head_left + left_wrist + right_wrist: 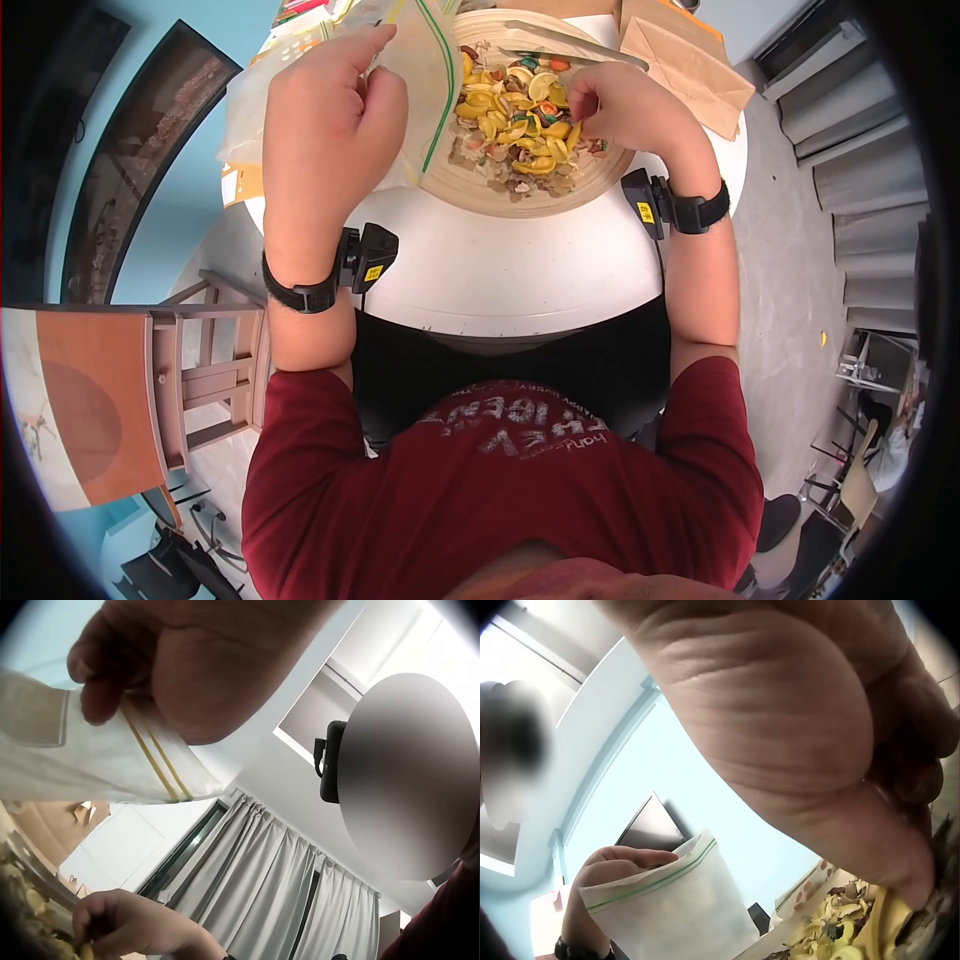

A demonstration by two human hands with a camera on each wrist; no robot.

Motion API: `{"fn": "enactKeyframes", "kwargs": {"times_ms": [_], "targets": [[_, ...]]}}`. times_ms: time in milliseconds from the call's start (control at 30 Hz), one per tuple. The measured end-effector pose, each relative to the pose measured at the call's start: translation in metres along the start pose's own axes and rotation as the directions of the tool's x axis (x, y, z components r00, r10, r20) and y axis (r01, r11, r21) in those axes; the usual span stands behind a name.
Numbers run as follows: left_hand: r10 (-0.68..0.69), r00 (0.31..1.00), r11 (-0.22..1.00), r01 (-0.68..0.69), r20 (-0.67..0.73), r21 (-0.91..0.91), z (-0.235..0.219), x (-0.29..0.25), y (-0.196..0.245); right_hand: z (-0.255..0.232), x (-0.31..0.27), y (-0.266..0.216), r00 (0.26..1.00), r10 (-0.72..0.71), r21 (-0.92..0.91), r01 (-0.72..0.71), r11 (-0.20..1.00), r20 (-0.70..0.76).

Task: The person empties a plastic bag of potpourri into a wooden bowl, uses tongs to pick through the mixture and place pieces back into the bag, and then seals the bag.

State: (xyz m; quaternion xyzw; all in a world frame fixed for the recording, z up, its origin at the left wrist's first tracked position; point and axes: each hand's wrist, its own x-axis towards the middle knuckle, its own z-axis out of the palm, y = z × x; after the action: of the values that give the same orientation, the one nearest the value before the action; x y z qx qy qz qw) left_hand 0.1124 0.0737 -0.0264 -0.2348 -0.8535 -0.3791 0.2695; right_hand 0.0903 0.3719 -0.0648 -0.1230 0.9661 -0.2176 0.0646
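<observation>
My left hand (330, 120) grips the upper edge of a translucent zip bag (418, 115), which has a green seal line and stands upright with its mouth open in the right wrist view. To its right, a round woven-looking tray (515, 208) carries a heap of yellow shell-like pieces (540, 165) mixed with green, orange and brown bits over pale flakes. My right hand (640, 110) is at the heap's right side, thumb and fingers pinching a curved yellow piece (885, 922). Its fingertips are partly hidden in the right wrist view.
Long metal tongs (585, 45) lie across the tray's far rim. A brown paper bag (690, 75) is at the far right of the round white table (500, 275). Another clear bag (245, 125) lies on the left, and a wooden chair (205, 375) stands beside the table.
</observation>
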Motion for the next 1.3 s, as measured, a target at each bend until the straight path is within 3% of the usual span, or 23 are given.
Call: {"fn": "enactKeyframes", "kwargs": {"times_ms": [67, 167, 267, 367, 433, 500, 600, 633, 700, 733, 833, 933, 1067, 1300], "targets": [[0.017, 1.000, 1.000, -0.017, 0.003, -0.025, 0.004, -0.001, -0.001, -0.001, 0.001, 0.003, 0.999, -0.024, -0.016, 0.023, 1.000, -0.048], [0.071, 0.997, 0.997, -0.072, 0.032, 0.018, 0.007, -0.002, 0.001, -0.003, 0.000, 0.006, 0.978, -0.046, 0.187, 0.085, 0.979, -0.205], [0.116, 0.992, 0.993, -0.117, 0.053, 0.008, 0.010, -0.001, 0.001, -0.019, -0.010, -0.014, 0.972, 0.010, 0.559, 0.128, 0.819, -0.236], [0.137, 0.990, 0.990, -0.136, 0.040, -0.019, 0.013, -0.001, -0.001, -0.028, -0.020, -0.025, 0.886, -0.026, 0.622, 0.346, 0.703, -0.464], [0.155, 0.987, 0.988, -0.155, 0.039, -0.001, 0.013, -0.001, 0.000, -0.035, -0.041, -0.050, 0.761, -0.024, 0.613, 0.540, 0.576, -0.648], [0.158, 0.986, 0.987, -0.159, 0.050, 0.023, 0.011, -0.001, 0.000, -0.026, -0.037, -0.067, 0.508, 0.052, 0.443, 0.690, 0.573, -0.860], [0.145, 0.988, 0.988, -0.147, 0.056, 0.042, 0.009, -0.001, 0.001, -0.018, -0.037, -0.076, 0.312, 0.087, 0.300, 0.743, 0.598, -0.946], [0.145, 0.989, 0.989, -0.146, 0.042, 0.031, 0.010, -0.001, 0.002, -0.008, -0.034, -0.087, 0.320, 0.123, 0.328, 0.729, 0.600, -0.939], [0.136, 0.991, 0.991, -0.136, 0.020, 0.012, 0.011, -0.001, 0.003, 0.001, -0.024, -0.077, 0.506, -0.194, 0.255, 0.686, 0.681, -0.840], [0.126, 0.992, 0.992, -0.126, 0.015, 0.006, 0.010, -0.001, 0.002, 0.001, -0.031, -0.079, 0.699, -0.277, 0.266, 0.561, 0.784, -0.659], [0.107, 0.994, 0.994, -0.107, 0.005, 0.022, 0.007, -0.001, 0.001, -0.001, -0.024, -0.061, 0.828, -0.171, 0.289, 0.369, 0.883, -0.533], [0.094, 0.995, 0.995, -0.094, -0.010, 0.034, 0.003, -0.001, -0.001, -0.016, -0.018, -0.030, 0.961, -0.074, 0.153, 0.118, 0.981, -0.267], [0.079, 0.997, 0.996, -0.079, -0.001, 0.038, 0.003, 0.000, -0.002, -0.010, -0.014, -0.007, 0.997, 0.019, -0.130, -0.029, 0.991, -0.079], [0.104, 0.994, 0.992, -0.105, 0.016, 0.072, 0.003, -0.001, -0.005, -0.004, -0.002, 0.003, 0.994, 0.095, -0.073, -0.091, 0.993, 0.061]]}}
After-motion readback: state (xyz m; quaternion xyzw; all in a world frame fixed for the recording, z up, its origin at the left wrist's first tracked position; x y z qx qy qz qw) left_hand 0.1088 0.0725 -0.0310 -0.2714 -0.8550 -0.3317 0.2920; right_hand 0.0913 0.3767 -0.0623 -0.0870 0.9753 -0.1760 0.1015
